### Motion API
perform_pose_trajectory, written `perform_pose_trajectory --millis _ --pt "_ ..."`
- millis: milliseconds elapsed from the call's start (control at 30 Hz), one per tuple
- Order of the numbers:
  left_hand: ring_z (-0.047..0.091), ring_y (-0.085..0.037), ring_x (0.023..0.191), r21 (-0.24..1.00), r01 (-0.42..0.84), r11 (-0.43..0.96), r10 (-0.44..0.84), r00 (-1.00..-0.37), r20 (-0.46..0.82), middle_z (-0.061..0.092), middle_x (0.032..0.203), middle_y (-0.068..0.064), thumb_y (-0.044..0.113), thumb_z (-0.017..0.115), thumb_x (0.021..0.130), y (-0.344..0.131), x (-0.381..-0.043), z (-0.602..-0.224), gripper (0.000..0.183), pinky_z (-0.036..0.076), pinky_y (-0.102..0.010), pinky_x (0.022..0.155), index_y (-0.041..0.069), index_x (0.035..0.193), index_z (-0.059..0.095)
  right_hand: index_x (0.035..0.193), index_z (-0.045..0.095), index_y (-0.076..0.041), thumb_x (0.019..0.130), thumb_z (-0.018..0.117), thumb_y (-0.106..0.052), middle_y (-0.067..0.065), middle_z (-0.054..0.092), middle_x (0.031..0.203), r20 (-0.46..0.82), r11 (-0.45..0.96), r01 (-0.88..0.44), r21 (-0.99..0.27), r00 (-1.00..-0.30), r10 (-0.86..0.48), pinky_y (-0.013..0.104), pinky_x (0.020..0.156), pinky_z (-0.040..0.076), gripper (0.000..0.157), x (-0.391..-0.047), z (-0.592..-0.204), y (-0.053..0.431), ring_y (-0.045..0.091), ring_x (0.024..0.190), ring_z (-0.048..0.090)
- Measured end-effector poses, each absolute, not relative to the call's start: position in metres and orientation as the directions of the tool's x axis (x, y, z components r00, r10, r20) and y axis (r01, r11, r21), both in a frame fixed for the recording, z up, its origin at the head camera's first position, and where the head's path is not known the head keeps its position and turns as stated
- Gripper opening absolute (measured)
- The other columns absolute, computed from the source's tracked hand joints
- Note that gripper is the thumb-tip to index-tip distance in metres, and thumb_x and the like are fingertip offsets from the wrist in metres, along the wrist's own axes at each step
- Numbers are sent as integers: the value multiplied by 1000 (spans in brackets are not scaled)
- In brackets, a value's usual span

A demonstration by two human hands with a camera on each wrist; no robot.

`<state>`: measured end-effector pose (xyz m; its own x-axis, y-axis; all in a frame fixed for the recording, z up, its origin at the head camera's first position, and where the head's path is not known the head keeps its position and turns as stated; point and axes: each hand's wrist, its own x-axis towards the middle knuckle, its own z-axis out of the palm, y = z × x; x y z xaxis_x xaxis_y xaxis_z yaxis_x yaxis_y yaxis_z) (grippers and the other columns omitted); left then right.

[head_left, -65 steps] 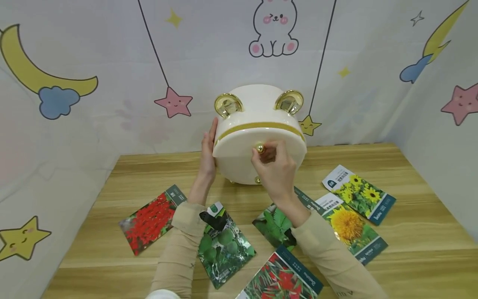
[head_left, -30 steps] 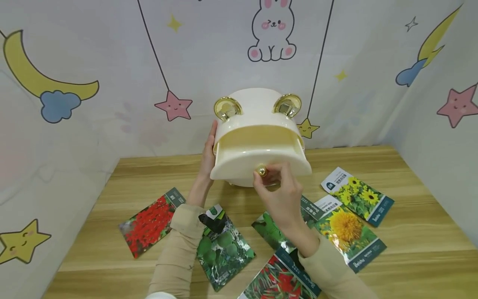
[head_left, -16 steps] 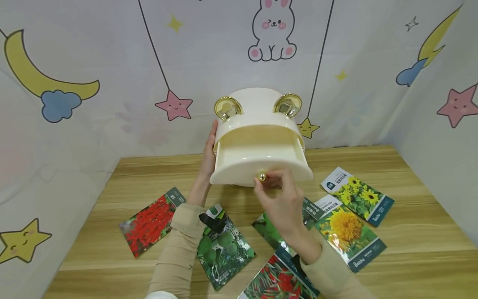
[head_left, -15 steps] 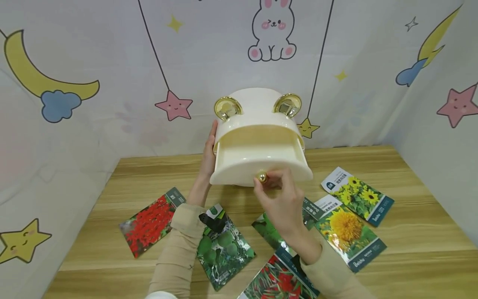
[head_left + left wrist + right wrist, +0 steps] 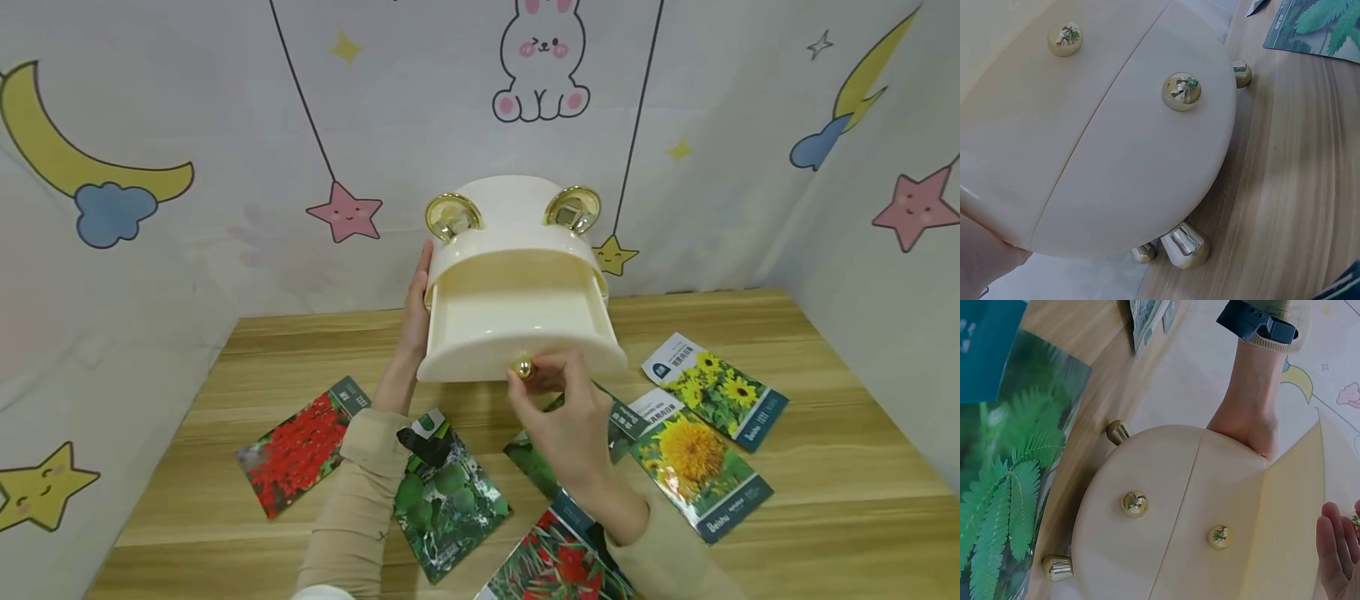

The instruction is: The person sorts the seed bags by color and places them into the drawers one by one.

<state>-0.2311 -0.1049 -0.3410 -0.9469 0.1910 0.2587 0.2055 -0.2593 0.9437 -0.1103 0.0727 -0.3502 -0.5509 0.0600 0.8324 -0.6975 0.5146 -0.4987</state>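
A cream, round-fronted drawer box with two gold ears stands against the backdrop. Its top drawer is pulled out, with bare cream plastic showing inside. My right hand pinches the drawer's gold knob between thumb and fingers; in the right wrist view, its fingers show at the right edge. My left hand lies along the box's left side, fingers straight and steadying it. Two lower drawers, each with a gold knob, are closed in the left wrist view.
Several seed packets lie on the wooden table: a red-flower packet and a round-leaf packet at left, a fern-leaf packet under the right hand, a red-bloom packet in front, yellow-flower packets at right.
The top drawer has gone from closed to pulled well out toward me, the right hand drawing its knob forward and down. The left hand stays at the box's side.
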Motion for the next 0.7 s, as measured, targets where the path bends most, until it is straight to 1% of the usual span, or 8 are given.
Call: perform_pose_trajectory --millis 100,167,233,300,400,467,567,700 --pt "7 -11 142 944 227 -238 179 -945 272 -1 156 8 26 6 100 -105 -231 -341 48 20 -32 111 23 148 2 90 56 1 74 71 -11 5 66 77 835 521 -696 -494 -546 64 17 52 50 25 -107 -352 72 11 61 64" --pt "6 -11 142 945 232 -232 174 -946 274 -1 156 8 26 7 101 -105 -231 -342 47 17 -36 113 24 148 3 89 56 2 74 71 -11 5 66 77 839 523 -697 -490 -541 64 17 52 50 25 -106 -352 72 11 61 64" --pt "4 -9 142 945 232 -229 171 -947 274 -1 156 9 27 7 101 -105 -231 -342 47 14 -36 115 24 148 4 89 56 2 74 71 -11 5 66 76 841 524 -700 -486 -537 63 17 53 51 25 -106 -353 72 11 61 64" --pt "5 -9 142 947 222 -233 170 -949 264 -1 155 10 28 8 101 -105 -232 -343 47 18 -35 113 26 148 4 88 56 2 74 71 -11 5 67 76 842 521 -702 -486 -536 64 17 53 51 25 -106 -354 72 12 60 65" --pt "8 -9 141 950 204 -235 172 -954 247 -1 155 12 29 7 101 -105 -232 -343 47 26 -31 107 28 147 4 88 56 2 74 71 -11 6 67 75 840 518 -701 -490 -538 67 17 53 51 25 -105 -355 73 12 60 65" --pt "9 -9 141 953 199 -229 172 -955 241 0 155 12 30 7 101 -105 -231 -343 47 29 -28 103 28 147 4 88 56 2 73 71 -10 6 67 75 838 518 -699 -493 -541 69 17 54 51 25 -105 -355 73 12 60 65" --pt "10 -10 141 953 200 -226 174 -955 242 -1 155 11 29 6 101 -105 -231 -342 47 31 -27 101 27 148 2 88 56 3 73 72 -10 6 67 75 837 521 -696 -494 -542 70 17 54 51 25 -105 -355 73 12 60 65" --pt "8 -11 142 950 205 -237 176 -952 249 -2 156 9 28 6 100 -105 -231 -341 48 27 -31 107 24 148 2 89 56 3 73 73 -11 6 67 75 837 520 -700 -489 -545 54 18 54 51 27 -105 -355 74 12 61 65"
